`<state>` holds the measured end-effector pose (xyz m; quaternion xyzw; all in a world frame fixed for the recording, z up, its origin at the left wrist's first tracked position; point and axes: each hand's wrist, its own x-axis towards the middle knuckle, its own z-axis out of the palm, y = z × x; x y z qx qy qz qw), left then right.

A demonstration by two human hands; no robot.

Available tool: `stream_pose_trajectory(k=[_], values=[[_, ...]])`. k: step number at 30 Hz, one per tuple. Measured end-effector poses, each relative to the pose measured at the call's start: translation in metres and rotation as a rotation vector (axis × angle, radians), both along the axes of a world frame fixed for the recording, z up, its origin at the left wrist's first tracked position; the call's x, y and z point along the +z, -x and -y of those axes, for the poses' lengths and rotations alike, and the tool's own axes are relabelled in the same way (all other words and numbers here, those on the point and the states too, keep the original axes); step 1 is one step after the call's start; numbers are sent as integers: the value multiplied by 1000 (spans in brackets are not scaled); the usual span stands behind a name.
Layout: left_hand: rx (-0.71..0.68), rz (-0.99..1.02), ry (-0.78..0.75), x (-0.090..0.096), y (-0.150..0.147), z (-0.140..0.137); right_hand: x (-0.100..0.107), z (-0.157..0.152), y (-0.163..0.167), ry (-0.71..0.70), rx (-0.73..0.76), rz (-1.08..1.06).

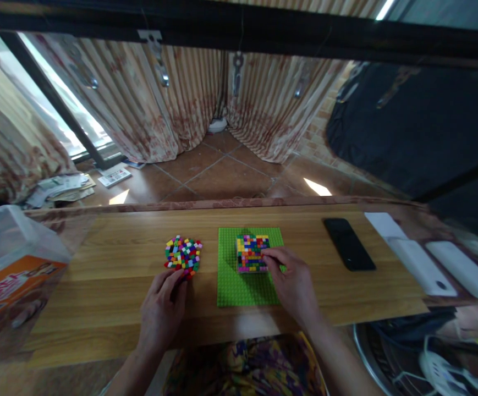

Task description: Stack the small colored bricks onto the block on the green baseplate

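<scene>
We have two hands on the job, both over the wooden surface across the lower half of the frame. Left hand, lower left of centre: fingers curled at the bottom edge of the loose brick pile, mixed colours; we can't make out whether that grip has a brick pinched. Right hand, right of centre: thumb and index drawn close together at the right side of the brick block; fingertips cover the spot, so we can't say if a piece sits in that grip. Block is multicoloured, rows packed, and stands on the green baseplate just below frame centre. Pile is left of the plate, apart from it. We also see a black phone lying right of the plate, white slabs at far right, a plastic tub with an orange label at far left, and patterned curtains up top.
</scene>
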<state>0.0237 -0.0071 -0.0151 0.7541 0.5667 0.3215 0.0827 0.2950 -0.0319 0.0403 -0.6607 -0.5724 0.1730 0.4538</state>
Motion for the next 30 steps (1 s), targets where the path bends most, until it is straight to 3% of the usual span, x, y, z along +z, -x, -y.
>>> stream_pose_trajectory(k=[7,14,21,30], values=[[17,0,2,-1,0,1,-5,-7,8,26,-35,267],[6,15,-7,-4,1,2,-14,-11,14,-79,-69,377],[7,35,14,-4,1,2,-12,-3,5,-65,-69,252],[16,25,21,-1,0,2,-20,-16,-1,-16,-261,174]])
